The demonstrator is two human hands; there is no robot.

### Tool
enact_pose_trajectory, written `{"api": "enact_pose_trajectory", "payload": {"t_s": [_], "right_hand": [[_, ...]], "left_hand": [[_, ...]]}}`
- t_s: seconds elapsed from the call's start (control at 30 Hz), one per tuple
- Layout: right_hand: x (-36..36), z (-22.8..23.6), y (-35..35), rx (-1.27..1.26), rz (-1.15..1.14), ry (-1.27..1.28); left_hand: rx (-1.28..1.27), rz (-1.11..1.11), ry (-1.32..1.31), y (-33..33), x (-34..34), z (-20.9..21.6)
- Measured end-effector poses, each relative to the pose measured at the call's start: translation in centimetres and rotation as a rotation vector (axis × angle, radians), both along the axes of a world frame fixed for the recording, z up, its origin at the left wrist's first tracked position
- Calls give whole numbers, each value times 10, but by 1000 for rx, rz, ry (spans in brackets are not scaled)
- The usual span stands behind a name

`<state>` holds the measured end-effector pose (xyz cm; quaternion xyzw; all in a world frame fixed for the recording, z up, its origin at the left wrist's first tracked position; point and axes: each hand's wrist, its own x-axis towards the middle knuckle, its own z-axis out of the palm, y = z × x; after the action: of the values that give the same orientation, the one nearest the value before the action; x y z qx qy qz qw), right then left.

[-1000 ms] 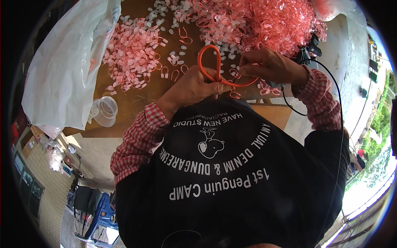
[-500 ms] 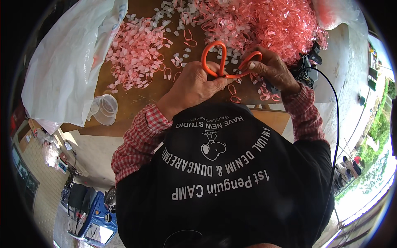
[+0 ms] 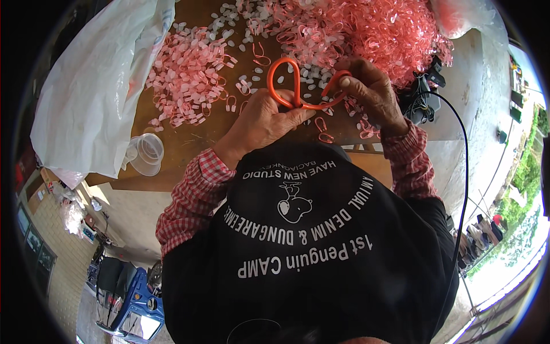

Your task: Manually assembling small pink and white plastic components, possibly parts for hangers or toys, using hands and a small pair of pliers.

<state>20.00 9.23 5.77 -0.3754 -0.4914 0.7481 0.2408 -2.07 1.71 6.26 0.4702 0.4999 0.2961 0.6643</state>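
Grasping orange tube (image 3: 315,107) above table (image 3: 189,150), toward near edge; pinching loop (image 3: 271,81) with left hand (image 3: 259,121), gripping free end (image 3: 329,88) with right hand (image 3: 372,96); just curled that end back, apparently shaping second curve beside loop

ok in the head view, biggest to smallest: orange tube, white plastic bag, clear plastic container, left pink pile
1. White plastic bag
2. Left pink pile
3. Orange tube, by its overall spread
4. Clear plastic container

Bright daylight glares at right; edges bow into black; greenery (image 3: 526,146) seems perhaps soft.
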Motion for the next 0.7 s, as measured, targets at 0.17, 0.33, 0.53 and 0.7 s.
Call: {"api": "enact_pose_trajectory", "payload": {"t_s": [0.17, 0.33, 0.53, 0.7], "right_hand": [[-11, 28, 19, 900, 514, -309], [-7, 25, 16, 917, 655, -363], [-5, 33, 19, 860, 648, -339], [3, 30, 23, 726, 602, -265]], "left_hand": [[-26, -123, 79, 4, -2, 10], [-46, -93, -45, -1, -3, 11], [119, -62, 121, -9, -4, 9], [173, -35, 129, -6, -3, 16]]}}
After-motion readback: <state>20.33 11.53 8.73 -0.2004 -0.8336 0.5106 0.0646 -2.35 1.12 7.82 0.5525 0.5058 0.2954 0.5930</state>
